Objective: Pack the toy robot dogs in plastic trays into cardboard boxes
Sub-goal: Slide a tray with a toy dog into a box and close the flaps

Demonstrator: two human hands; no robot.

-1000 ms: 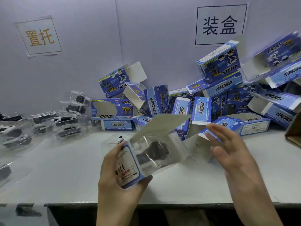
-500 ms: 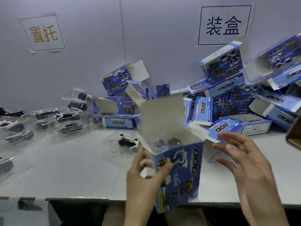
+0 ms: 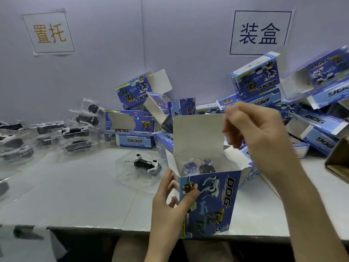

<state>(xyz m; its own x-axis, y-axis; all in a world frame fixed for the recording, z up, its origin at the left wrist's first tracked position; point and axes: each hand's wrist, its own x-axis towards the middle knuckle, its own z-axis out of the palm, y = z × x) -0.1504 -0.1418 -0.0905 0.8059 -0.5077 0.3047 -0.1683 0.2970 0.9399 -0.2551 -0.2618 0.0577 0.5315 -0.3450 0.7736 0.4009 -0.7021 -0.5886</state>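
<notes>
My left hand (image 3: 171, 203) grips a blue cardboard DOG box (image 3: 209, 203) standing upright at the table's front edge, thumb on its front face. The top is open, and a toy robot dog in its clear tray (image 3: 197, 168) shows inside. The big white top flap (image 3: 198, 137) stands up at the back. My right hand (image 3: 253, 133) is at that flap's upper right corner, fingers curled at its edge. Another toy dog in a clear tray (image 3: 146, 165) lies on the table just left of the box.
Several trayed toy dogs (image 3: 75, 129) are stacked at the left. A heap of blue boxes (image 3: 264, 87), many with open flaps, fills the back and right against the wall. A brown carton corner (image 3: 338, 159) juts in at the right. Bare grey tabletop (image 3: 75, 186) lies front left.
The box went from lying tilted in my left hand to standing upright with the tray inside. My right hand rose from beside the box to the top flap's corner.
</notes>
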